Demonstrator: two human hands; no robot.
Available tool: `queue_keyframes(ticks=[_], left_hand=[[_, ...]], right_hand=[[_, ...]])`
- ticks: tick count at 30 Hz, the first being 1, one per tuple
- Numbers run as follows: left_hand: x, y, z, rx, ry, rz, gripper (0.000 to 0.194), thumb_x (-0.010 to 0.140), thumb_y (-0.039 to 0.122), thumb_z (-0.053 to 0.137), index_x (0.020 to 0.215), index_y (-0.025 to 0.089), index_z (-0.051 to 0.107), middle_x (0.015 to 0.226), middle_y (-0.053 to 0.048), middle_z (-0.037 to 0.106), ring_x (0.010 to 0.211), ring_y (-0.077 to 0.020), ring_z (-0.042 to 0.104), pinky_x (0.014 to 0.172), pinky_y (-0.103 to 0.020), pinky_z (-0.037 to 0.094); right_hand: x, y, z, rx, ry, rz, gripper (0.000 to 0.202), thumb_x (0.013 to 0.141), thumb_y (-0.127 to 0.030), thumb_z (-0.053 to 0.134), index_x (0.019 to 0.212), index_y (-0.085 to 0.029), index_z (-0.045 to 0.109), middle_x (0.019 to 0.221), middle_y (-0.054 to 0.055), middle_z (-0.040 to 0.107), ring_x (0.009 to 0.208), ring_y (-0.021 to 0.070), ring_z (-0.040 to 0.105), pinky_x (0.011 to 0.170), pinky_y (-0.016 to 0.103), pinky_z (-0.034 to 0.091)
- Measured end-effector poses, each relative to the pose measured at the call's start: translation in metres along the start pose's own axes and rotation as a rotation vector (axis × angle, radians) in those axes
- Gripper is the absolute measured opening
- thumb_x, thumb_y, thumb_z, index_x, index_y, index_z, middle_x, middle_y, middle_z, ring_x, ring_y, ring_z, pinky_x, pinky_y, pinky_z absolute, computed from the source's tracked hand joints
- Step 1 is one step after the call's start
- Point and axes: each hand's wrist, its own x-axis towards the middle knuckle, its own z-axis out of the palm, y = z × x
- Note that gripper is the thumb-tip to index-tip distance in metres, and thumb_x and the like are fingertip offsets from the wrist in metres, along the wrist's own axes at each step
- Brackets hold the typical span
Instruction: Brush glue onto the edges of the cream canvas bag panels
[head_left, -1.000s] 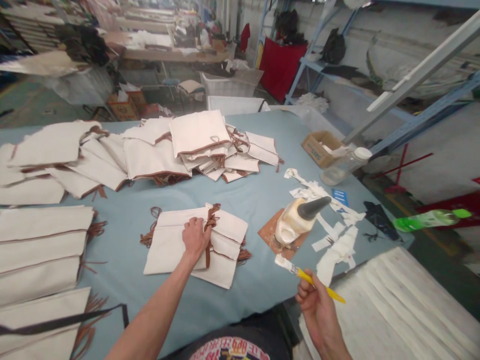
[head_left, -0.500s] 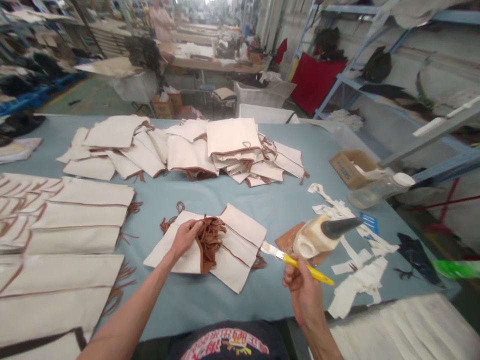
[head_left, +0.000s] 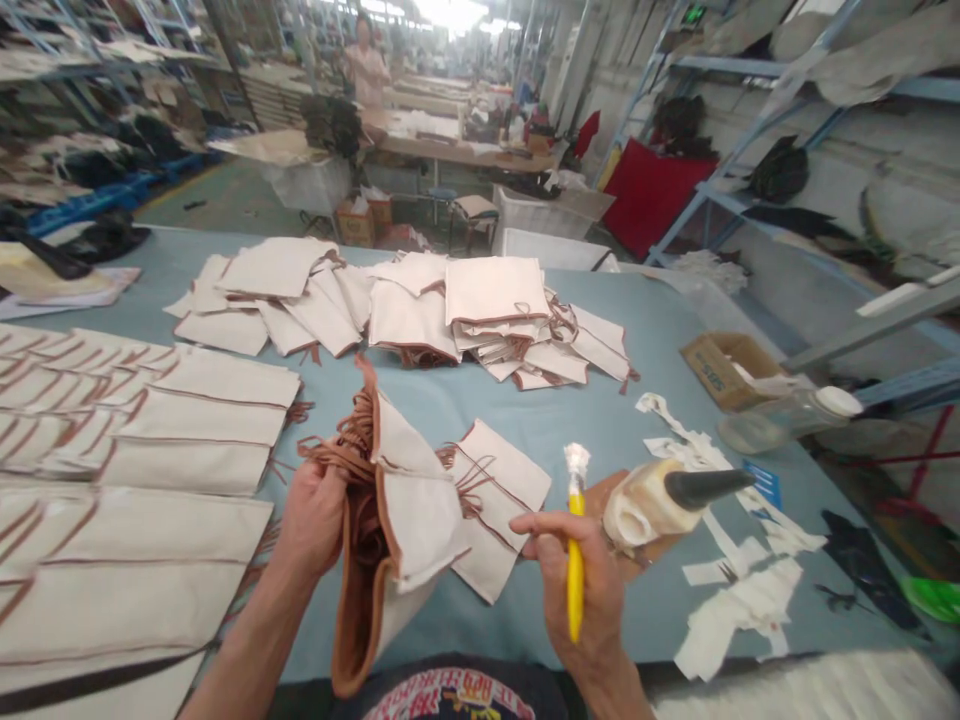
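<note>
My left hand (head_left: 316,515) is closed on the brown fringe of a cream fabric piece (head_left: 420,485), which is lifted and tilted so its brown-edged opening shows. In my right hand (head_left: 581,570) is a brush (head_left: 576,560) with a yellow handle, its white-coated bristles pointing up and away. Another cream piece (head_left: 487,480) with brown cords lies flat between the hands. Just beyond my right hand, a stained cream bottle (head_left: 645,505) with a black nozzle lies on its side on a brown scrap.
Cream pieces lie in a heap (head_left: 405,310) at the back and in rows (head_left: 150,550) at left. White scraps (head_left: 742,610), a cardboard box (head_left: 724,370) and a clear jar (head_left: 787,420) are at right. A person (head_left: 367,75) stands far off.
My left hand has moved left and raised the fabric piece, turning its opening toward me. The brush has swung from pointing left to nearly upright. The view has shifted.
</note>
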Motion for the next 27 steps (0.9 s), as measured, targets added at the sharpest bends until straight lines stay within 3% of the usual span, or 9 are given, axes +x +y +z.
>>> queue_keyframes(ticks=[3, 6, 12, 16, 21, 23, 25, 27], left_hand=[[-0.015, -0.020, 0.012, -0.090, -0.057, -0.079, 0.058, 0.067, 0.075, 0.071, 0.088, 0.021, 0.066, 0.073, -0.002, 0.074, 0.066, -0.0235, 0.069, 0.057, -0.032, 0.057], [-0.019, -0.041, 0.021, -0.121, -0.042, -0.138, 0.055, 0.070, 0.073, 0.070, 0.086, 0.021, 0.063, 0.068, 0.000, 0.072, 0.060, -0.0215, 0.066, 0.055, -0.032, 0.056], [-0.026, -0.061, 0.020, -0.044, -0.030, -0.129, 0.051, 0.072, 0.071, 0.069, 0.084, 0.022, 0.064, 0.075, 0.001, 0.073, 0.070, -0.0217, 0.067, 0.061, -0.029, 0.055], [-0.027, -0.061, 0.012, 0.061, -0.048, -0.076, 0.048, 0.074, 0.068, 0.070, 0.076, 0.022, 0.062, 0.068, 0.002, 0.066, 0.065, -0.0188, 0.060, 0.060, -0.027, 0.051], [-0.030, -0.056, -0.013, 0.198, -0.043, -0.030, 0.042, 0.068, 0.060, 0.077, 0.065, 0.023, 0.058, 0.057, 0.005, 0.056, 0.057, -0.0153, 0.051, 0.055, -0.025, 0.041], [-0.035, -0.055, -0.022, 0.256, -0.096, -0.022, 0.038, 0.063, 0.054, 0.081, 0.062, 0.023, 0.058, 0.054, 0.006, 0.053, 0.056, -0.0151, 0.048, 0.054, -0.025, 0.039], [-0.039, -0.057, -0.030, 0.331, -0.190, -0.018, 0.033, 0.064, 0.053, 0.079, 0.067, 0.024, 0.063, 0.058, 0.005, 0.058, 0.058, -0.0174, 0.052, 0.057, -0.026, 0.042], [-0.041, -0.060, -0.038, 0.389, -0.242, -0.027, 0.034, 0.068, 0.054, 0.073, 0.082, 0.024, 0.069, 0.071, 0.001, 0.070, 0.068, -0.0224, 0.063, 0.064, -0.030, 0.049]], right_hand=[[-0.008, -0.002, 0.026, -0.006, -0.158, -0.153, 0.026, 0.099, -0.044, 0.064, 0.114, -0.024, 0.070, 0.096, 0.006, 0.080, 0.077, 0.0211, 0.075, 0.071, 0.032, 0.060], [-0.022, 0.003, 0.053, -0.026, -0.264, -0.152, 0.035, 0.099, -0.051, 0.061, 0.114, -0.021, 0.068, 0.090, 0.007, 0.079, 0.077, 0.0230, 0.075, 0.070, 0.033, 0.058], [-0.032, 0.017, 0.082, -0.205, -0.280, 0.185, 0.020, 0.094, -0.040, 0.065, 0.106, -0.024, 0.067, 0.079, 0.001, 0.079, 0.073, 0.0221, 0.075, 0.067, 0.029, 0.052], [-0.015, 0.031, 0.083, -0.331, -0.396, 0.188, 0.013, 0.093, -0.035, 0.059, 0.090, -0.027, 0.068, 0.064, -0.002, 0.071, 0.060, 0.0211, 0.070, 0.057, 0.027, 0.041], [0.001, 0.046, 0.064, -0.404, -0.193, 0.241, 0.024, 0.095, -0.041, 0.052, 0.084, -0.025, 0.066, 0.060, 0.000, 0.066, 0.054, 0.0200, 0.063, 0.054, 0.027, 0.036], [0.001, 0.044, 0.059, -0.392, -0.219, 0.203, 0.024, 0.095, -0.042, 0.053, 0.085, -0.025, 0.066, 0.060, 0.000, 0.065, 0.055, 0.0199, 0.063, 0.055, 0.027, 0.036], [0.001, 0.039, 0.059, -0.382, -0.273, 0.160, 0.021, 0.095, -0.040, 0.054, 0.086, -0.025, 0.066, 0.060, -0.001, 0.066, 0.057, 0.0202, 0.065, 0.056, 0.027, 0.036], [-0.001, 0.034, 0.062, -0.404, -0.249, 0.157, 0.020, 0.095, -0.038, 0.054, 0.086, -0.025, 0.066, 0.062, 0.000, 0.067, 0.059, 0.0210, 0.066, 0.057, 0.027, 0.036]])
